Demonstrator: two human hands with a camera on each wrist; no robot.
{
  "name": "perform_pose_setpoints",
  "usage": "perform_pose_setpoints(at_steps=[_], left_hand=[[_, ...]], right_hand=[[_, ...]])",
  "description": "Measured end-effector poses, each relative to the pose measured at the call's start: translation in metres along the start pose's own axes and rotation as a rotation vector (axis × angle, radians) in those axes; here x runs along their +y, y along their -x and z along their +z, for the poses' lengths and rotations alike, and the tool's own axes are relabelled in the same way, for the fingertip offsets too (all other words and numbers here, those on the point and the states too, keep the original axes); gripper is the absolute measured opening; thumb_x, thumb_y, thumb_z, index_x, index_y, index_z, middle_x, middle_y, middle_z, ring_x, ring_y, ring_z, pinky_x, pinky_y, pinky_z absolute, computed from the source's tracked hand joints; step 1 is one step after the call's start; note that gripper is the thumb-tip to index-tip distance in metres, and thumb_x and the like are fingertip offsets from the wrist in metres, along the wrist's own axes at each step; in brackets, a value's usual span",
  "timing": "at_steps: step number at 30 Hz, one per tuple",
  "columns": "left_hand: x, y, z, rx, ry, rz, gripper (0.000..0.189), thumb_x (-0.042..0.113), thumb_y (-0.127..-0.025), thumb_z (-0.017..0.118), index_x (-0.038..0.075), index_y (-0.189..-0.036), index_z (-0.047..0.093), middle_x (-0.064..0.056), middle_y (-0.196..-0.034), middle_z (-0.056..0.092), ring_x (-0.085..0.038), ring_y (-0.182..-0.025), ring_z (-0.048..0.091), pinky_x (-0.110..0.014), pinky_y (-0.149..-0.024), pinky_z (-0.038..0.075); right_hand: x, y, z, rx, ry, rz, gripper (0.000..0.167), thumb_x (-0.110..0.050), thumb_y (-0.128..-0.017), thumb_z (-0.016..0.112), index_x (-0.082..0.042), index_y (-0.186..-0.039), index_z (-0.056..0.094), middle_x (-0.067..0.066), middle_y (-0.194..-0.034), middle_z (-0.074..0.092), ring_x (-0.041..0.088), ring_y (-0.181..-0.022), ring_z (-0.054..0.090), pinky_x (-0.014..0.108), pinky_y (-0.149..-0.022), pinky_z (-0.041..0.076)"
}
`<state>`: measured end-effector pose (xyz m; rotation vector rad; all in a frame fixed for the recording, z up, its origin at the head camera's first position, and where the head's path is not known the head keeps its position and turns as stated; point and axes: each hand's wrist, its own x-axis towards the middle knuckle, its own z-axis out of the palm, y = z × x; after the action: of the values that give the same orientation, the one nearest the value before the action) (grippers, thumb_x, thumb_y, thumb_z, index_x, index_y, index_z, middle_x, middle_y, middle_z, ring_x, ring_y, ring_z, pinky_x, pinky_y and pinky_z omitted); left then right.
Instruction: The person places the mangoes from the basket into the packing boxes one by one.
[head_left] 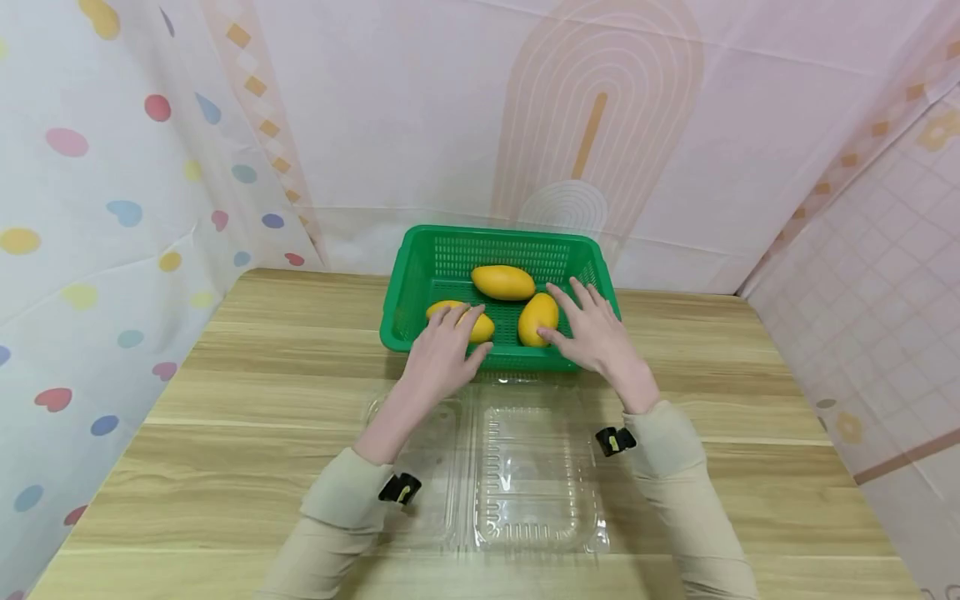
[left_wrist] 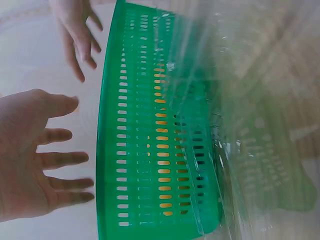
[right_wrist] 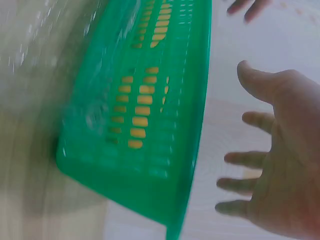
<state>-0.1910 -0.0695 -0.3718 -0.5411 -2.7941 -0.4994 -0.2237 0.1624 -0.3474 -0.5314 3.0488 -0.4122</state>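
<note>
Three yellow mangoes lie in a green plastic basket [head_left: 405, 283]. My left hand [head_left: 442, 354] is over the basket's near rim, fingers spread, overlapping the front-left mango [head_left: 480, 328] in the head view. My right hand [head_left: 596, 333] hovers at the right part of the basket with fingers apart, its thumb close by the front-right mango [head_left: 538, 318]. Behind these, the third mango [head_left: 503, 283] lies crosswise. In the wrist views the left hand [left_wrist: 45, 155] and right hand [right_wrist: 280, 155] are above the rim, holding nothing. Mango yellow shows through the basket's slots.
A clear plastic clamshell box [head_left: 528, 475] lies unfolded on the wooden table [head_left: 300, 400], in front of the basket and partly under the left forearm. Patterned cloth [head_left: 390, 125] hangs behind the table and along both sides.
</note>
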Motion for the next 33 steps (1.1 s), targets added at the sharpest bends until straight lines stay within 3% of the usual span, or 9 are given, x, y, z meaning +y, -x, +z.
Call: perform_pose_setpoints(at_steps=[4,7,11,14,18,22,25,29,33], left_hand=[[0.005,0.016,-0.002,0.096,0.000,0.058,0.034,0.025,-0.091,0.063,0.005,-0.118,0.060,-0.013,-0.113,0.065,-0.032,-0.101,0.059,-0.040,-0.073,0.056],[0.012,0.029,-0.004,0.095,0.008,0.062,0.021,0.023,-0.090,0.064,0.006,-0.102,0.063,-0.008,-0.094,0.067,-0.025,-0.083,0.061,-0.034,-0.060,0.054],[0.022,0.048,-0.004,0.010,0.031,0.030,0.015,0.023,-0.088,0.066,0.008,-0.088,0.061,-0.004,-0.077,0.063,-0.020,-0.066,0.059,-0.030,-0.050,0.048],[0.027,0.061,0.001,-0.082,0.024,-0.002,0.018,0.025,-0.088,0.066,0.008,-0.085,0.060,-0.005,-0.074,0.062,-0.021,-0.062,0.059,-0.028,-0.047,0.046],[0.028,0.077,0.010,-0.178,-0.035,-0.051,0.025,0.030,-0.087,0.065,0.006,-0.087,0.058,-0.010,-0.076,0.063,-0.024,-0.059,0.059,-0.028,-0.043,0.042],[0.028,0.089,0.017,-0.198,-0.068,-0.099,0.033,0.032,-0.087,0.065,0.001,-0.094,0.058,-0.012,-0.073,0.061,-0.020,-0.052,0.052,-0.023,-0.040,0.036],[0.029,0.094,0.020,-0.216,-0.057,-0.141,0.039,0.033,-0.088,0.064,-0.003,-0.101,0.057,-0.012,-0.071,0.058,-0.016,-0.049,0.045,-0.020,-0.039,0.033],[0.032,0.098,0.021,-0.290,-0.054,-0.203,0.054,0.039,-0.091,0.059,-0.006,-0.121,0.053,-0.009,-0.065,0.055,-0.014,-0.047,0.042,-0.021,-0.039,0.031],[0.035,0.101,0.022,-0.309,-0.073,-0.214,0.060,0.043,-0.091,0.057,-0.004,-0.128,0.052,-0.010,-0.065,0.058,-0.015,-0.049,0.046,-0.025,-0.042,0.036]], right_hand=[[0.008,-0.010,-0.010,0.002,0.077,-0.117,0.064,-0.039,-0.094,0.056,-0.015,-0.148,0.032,0.021,-0.155,0.025,0.045,-0.140,0.027,0.058,-0.114,0.024],[0.011,-0.017,-0.017,-0.007,0.149,-0.186,0.060,-0.033,-0.094,0.059,-0.012,-0.145,0.037,0.022,-0.151,0.032,0.044,-0.136,0.035,0.055,-0.113,0.028],[0.015,-0.027,-0.021,-0.062,0.212,-0.227,0.057,-0.028,-0.093,0.060,-0.011,-0.143,0.040,0.020,-0.148,0.038,0.043,-0.134,0.038,0.054,-0.112,0.029],[0.018,-0.035,-0.019,-0.123,0.235,-0.242,0.057,-0.024,-0.092,0.061,-0.011,-0.143,0.040,0.019,-0.148,0.038,0.042,-0.134,0.039,0.054,-0.113,0.028],[0.021,-0.045,-0.012,-0.186,0.266,-0.264,0.058,-0.020,-0.090,0.063,-0.011,-0.143,0.040,0.018,-0.148,0.039,0.041,-0.133,0.041,0.053,-0.111,0.032],[0.022,-0.053,-0.003,-0.226,0.292,-0.272,0.061,-0.018,-0.088,0.066,-0.013,-0.143,0.040,0.016,-0.149,0.039,0.039,-0.134,0.040,0.052,-0.111,0.033],[0.023,-0.057,0.005,-0.257,0.283,-0.258,0.064,-0.016,-0.087,0.068,-0.016,-0.144,0.038,0.013,-0.151,0.036,0.038,-0.137,0.036,0.053,-0.113,0.029],[0.024,-0.061,0.013,-0.281,0.272,-0.241,0.069,-0.013,-0.086,0.069,-0.019,-0.146,0.036,0.011,-0.153,0.033,0.037,-0.140,0.032,0.055,-0.114,0.026],[0.024,-0.064,0.019,-0.299,0.277,-0.234,0.074,-0.008,-0.084,0.070,-0.021,-0.147,0.034,0.008,-0.156,0.027,0.035,-0.144,0.025,0.058,-0.114,0.022]])
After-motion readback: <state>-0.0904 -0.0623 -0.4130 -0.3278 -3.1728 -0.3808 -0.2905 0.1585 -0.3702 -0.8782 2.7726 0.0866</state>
